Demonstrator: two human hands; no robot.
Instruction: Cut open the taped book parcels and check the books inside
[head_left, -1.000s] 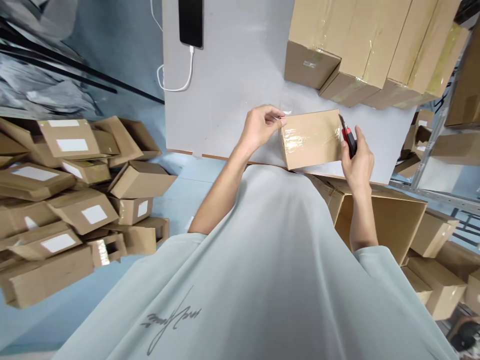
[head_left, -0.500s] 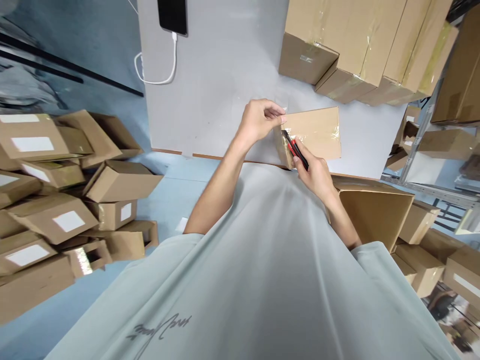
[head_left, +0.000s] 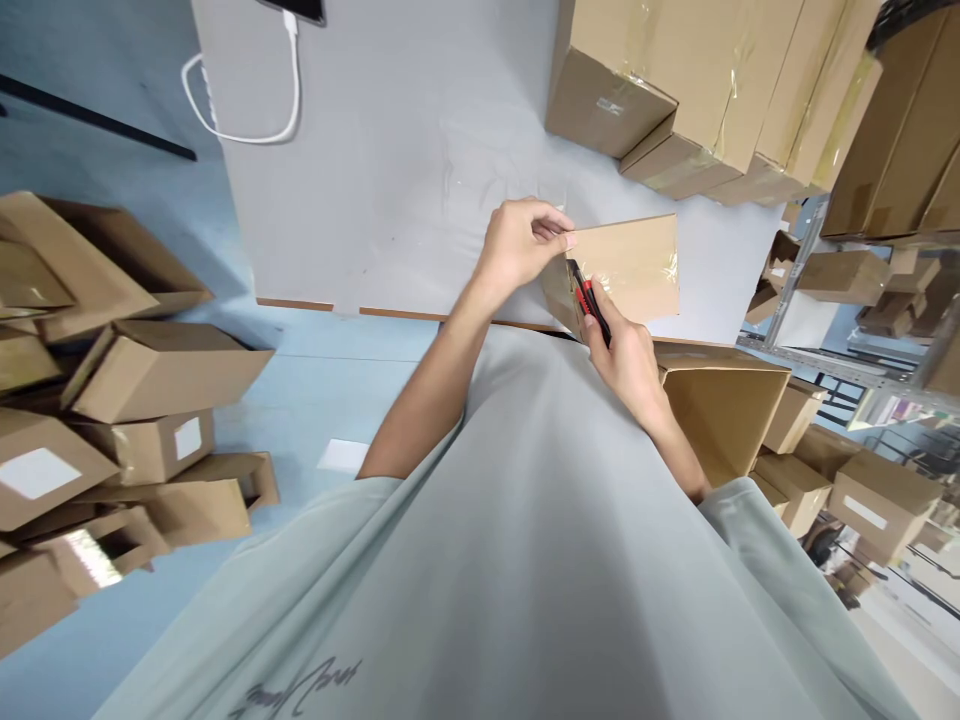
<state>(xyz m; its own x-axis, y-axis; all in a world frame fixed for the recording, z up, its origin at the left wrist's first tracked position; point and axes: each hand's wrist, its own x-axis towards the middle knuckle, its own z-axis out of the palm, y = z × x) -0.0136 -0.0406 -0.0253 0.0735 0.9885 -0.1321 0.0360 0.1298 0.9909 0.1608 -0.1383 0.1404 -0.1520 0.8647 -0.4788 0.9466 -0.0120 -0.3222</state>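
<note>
A small cardboard box (head_left: 630,265) with shiny clear tape lies on the grey tabletop (head_left: 360,200), close to the front edge. My left hand (head_left: 525,240) is closed at the box's far left corner, thumb and fingertips pinching its upper edge. In my right hand (head_left: 628,365) is a black and red box cutter (head_left: 589,300), held at a slant. Its tip points away from me and rests at the taped left edge of the box, just below my left thumb. Whether the blade is in the cardboard, I cannot tell.
Several taped cartons (head_left: 675,90) stand at the back right of the table. A phone (head_left: 300,8) with a white cable (head_left: 294,90) lies back left. Opened boxes (head_left: 172,370) pile up on the left floor. A large open carton (head_left: 720,410) stands by my right arm.
The view has swung, so the phone, cartons and floor boxes appear farther left. Both hands keep their hold, and the cutter has shifted only slightly at the box's left edge.
</note>
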